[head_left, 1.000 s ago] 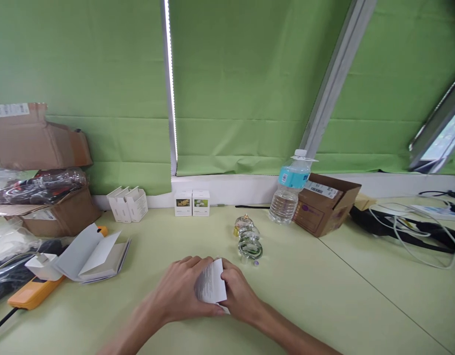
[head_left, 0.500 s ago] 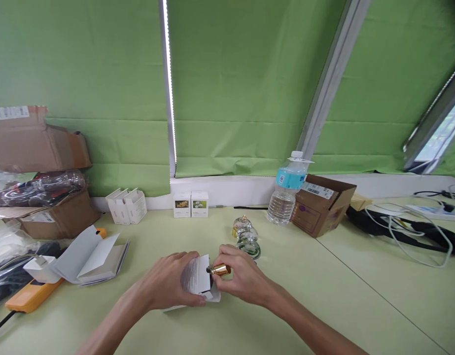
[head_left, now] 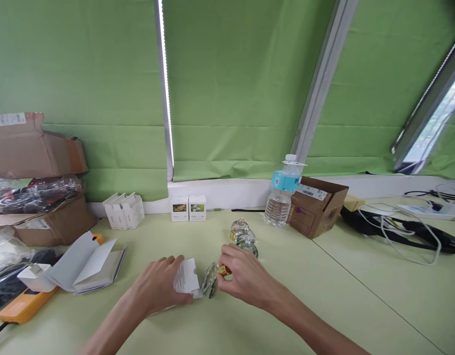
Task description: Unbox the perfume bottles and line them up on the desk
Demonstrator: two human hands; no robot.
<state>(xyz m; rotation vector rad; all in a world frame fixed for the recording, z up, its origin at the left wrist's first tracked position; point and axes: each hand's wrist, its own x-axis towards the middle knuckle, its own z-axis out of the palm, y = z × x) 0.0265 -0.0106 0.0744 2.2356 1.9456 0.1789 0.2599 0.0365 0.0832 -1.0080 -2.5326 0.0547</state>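
Observation:
My left hand (head_left: 163, 282) is wrapped round a small white box (head_left: 188, 277) with printed text, lying on the pale green table. Just right of the box's end, my right hand (head_left: 239, 276) pinches the gold cap (head_left: 224, 270) of a clear glass bottle (head_left: 210, 280). The glass part is outside the box, close to its end. Behind my right hand, more clear glass bottles (head_left: 245, 236) with gold parts lie together on the table.
Two small white boxes (head_left: 188, 208) and several open white cartons (head_left: 123, 211) stand by the wall. A water bottle (head_left: 282, 193) and brown box (head_left: 318, 206) are back right. An open booklet (head_left: 97, 268) and orange power strip (head_left: 27, 303) lie left.
My right hand has drawn the gold-capped bottle out of the white box, so its glass part now shows. My left hand and the box have shifted a little left, and the view has turned slightly.

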